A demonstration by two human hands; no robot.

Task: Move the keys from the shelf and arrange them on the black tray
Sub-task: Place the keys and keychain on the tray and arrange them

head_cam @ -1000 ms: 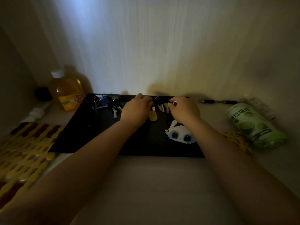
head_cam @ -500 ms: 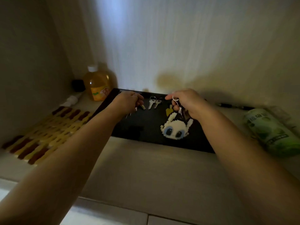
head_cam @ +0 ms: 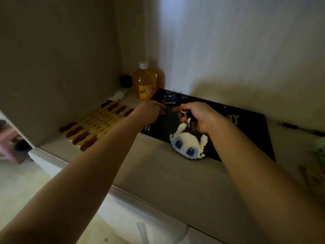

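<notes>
Head view: right hand (head_cam: pixel 202 118) pinches the key ring (head_cam: pixel 183 111) over the black tray (head_cam: pixel 251 131); left hand (head_cam: pixel 151 111) seemingly closed, hard to tell.

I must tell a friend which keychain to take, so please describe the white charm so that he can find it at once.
Find the black tray on the shelf, right of the juice bottle. At the tray's front edge, under the right hand, hangs a white charm. It alone is a blocky white face with two big blue eyes; the other keys are bare metal.

Both forearms bare, no sleeves; hands (head_cam: pixel 202 117) ungloved.
</notes>
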